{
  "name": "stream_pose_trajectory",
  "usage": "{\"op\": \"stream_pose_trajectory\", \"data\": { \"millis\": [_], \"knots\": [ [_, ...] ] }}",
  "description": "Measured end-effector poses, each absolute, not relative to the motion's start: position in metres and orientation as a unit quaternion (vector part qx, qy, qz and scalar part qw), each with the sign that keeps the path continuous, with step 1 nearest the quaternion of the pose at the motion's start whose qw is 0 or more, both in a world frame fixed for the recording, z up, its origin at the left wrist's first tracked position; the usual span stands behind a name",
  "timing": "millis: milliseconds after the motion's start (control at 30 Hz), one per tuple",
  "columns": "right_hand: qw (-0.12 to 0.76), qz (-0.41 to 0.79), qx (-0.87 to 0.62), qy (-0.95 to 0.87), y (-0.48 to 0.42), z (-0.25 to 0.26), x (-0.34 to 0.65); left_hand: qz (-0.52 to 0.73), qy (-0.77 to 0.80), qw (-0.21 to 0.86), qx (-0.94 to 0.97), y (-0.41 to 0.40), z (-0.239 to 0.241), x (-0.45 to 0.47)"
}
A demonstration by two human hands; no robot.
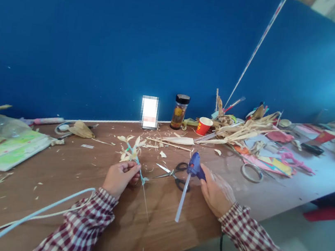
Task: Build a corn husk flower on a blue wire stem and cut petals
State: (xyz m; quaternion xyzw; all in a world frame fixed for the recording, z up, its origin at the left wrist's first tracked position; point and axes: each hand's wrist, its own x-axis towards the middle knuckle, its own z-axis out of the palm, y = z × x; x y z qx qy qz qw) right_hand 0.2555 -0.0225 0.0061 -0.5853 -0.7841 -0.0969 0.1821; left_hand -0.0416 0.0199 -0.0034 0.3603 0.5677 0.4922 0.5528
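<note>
My left hand (pixel 120 177) is closed around a thin stick wrapped in light blue tape, topped by a small flower of pale dried husk (pixel 131 148); the bare end of the stick slants down to the table. My right hand (pixel 216 190) grips a blue hot glue gun (pixel 194 165) with a long clear glue stick (pixel 182 202) poking out of its back. A pair of black-handled scissors (pixel 173 173) lies on the brown table (pixel 55 168) between the two hands.
Husk scraps litter the table. A dark-lidded jar (pixel 179 112), a red paper cup (pixel 204 126) and a heap of dried husk strips (pixel 241 131) stand at the back right. Green papers (pixel 5 148) lie left. A pale blue cord (pixel 33 216) crosses the front left. Blue wall behind.
</note>
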Motion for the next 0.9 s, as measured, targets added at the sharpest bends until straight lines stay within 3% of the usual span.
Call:
{"op": "stream_pose_trajectory", "data": {
  "millis": [233, 367, 533, 600, 767, 900],
  "knots": [
    [0.098, -0.112, -0.608, -0.78, -0.012, -0.003, 0.272, 0.579, 0.437, 0.631, 0.275, 0.018, 0.014, -0.058],
    [0.137, -0.049, -0.614, -0.776, -0.016, 0.004, 0.294, 0.592, 0.4, 0.651, 0.254, 0.017, 0.017, -0.06],
    [0.312, 0.189, -0.616, -0.698, -0.03, 0.035, 0.28, 0.588, 0.393, 0.668, 0.233, 0.012, 0.02, -0.054],
    [0.337, 0.339, -0.584, -0.656, -0.035, 0.047, 0.248, 0.587, 0.395, 0.669, 0.227, 0.011, 0.021, -0.05],
    [0.356, 0.522, -0.474, -0.613, -0.023, 0.044, 0.156, 0.576, 0.405, 0.669, 0.238, 0.008, 0.016, -0.042],
    [0.335, 0.694, -0.421, -0.479, 0.001, 0.024, 0.12, 0.55, 0.386, 0.689, 0.271, 0.008, 0.009, -0.044]
  ]
}}
